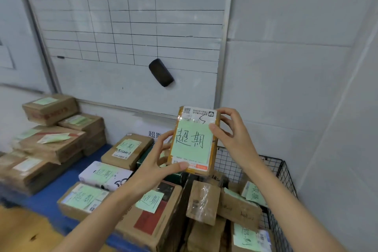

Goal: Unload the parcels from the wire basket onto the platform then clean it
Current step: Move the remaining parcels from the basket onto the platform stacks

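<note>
Parcels in brown cardboard (53, 147) cover the blue platform (47, 198); more fill the black wire basket (231, 161). Raised above it, a small flat green-labelled parcel (192, 141), likely light and stiff, is pinched at opposite edges by left hand (155, 161) and right hand (235, 135).

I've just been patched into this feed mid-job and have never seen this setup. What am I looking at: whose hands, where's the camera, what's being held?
There is no machine here. One camera worn on a person's head looks forward and down at their bare hands. The left hand and right hand both grip a small parcel with a green handwritten note, raised before a whiteboard bearing a black eraser. Lower right is the wire basket, with brown parcels in it. At the left, the blue platform carries boxes, several with similar green notes.
</note>
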A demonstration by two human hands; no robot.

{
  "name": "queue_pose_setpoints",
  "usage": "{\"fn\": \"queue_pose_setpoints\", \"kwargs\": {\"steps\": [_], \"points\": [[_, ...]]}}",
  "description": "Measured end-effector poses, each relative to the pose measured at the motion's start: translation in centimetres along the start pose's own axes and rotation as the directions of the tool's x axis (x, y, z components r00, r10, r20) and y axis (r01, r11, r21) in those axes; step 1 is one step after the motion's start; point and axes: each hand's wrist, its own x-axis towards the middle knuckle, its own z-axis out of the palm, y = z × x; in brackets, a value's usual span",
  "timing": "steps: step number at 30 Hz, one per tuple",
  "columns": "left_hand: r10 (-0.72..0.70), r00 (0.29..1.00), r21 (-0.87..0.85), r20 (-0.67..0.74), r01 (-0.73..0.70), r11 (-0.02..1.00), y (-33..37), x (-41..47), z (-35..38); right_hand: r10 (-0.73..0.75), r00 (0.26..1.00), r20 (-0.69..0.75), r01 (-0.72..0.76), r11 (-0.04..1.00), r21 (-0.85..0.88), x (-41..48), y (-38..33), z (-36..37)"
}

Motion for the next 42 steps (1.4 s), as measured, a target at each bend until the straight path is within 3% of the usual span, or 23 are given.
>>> {"fn": "queue_pose_setpoints", "kwargs": {"steps": [7,11,17,30,36,42], "points": [[-0.01,0.973,-0.022,-0.232,0.005,1.0,-1.1,-2.1,-3.3,0.021,0.994,0.111,-0.02,1.0,-0.007,-0.3,0.5,5.7],[0.007,0.957,-0.055,-0.29,-0.024,0.998,-2.1,-2.2,-5.4,0.031,0.979,0.204,-0.029,0.999,-0.016,-0.8,0.9,9.3],[-0.054,0.969,-0.122,-0.239,0.026,0.992,-4.5,-0.7,-9.0,0.039,0.98,0.195,-0.022,0.996,-0.087,0.4,1.6,13.3],[-0.112,0.992,-0.034,-0.058,0.111,0.993,-11.6,6.2,-20.1,0.283,0.954,0.095,-0.255,0.937,-0.238,5.5,4.7,21.3],[-0.248,0.969,-0.073,-0.004,0.247,0.966,-16.2,9.2,-20.2,0.327,0.942,-0.08,-0.335,0.89,-0.309,5.5,7.8,20.5],[-0.329,0.944,-0.051,0.029,0.33,0.943,-20.4,11.1,-18.8,0.342,0.93,-0.135,-0.366,0.821,-0.438,6.4,10.1,19.0]]}}
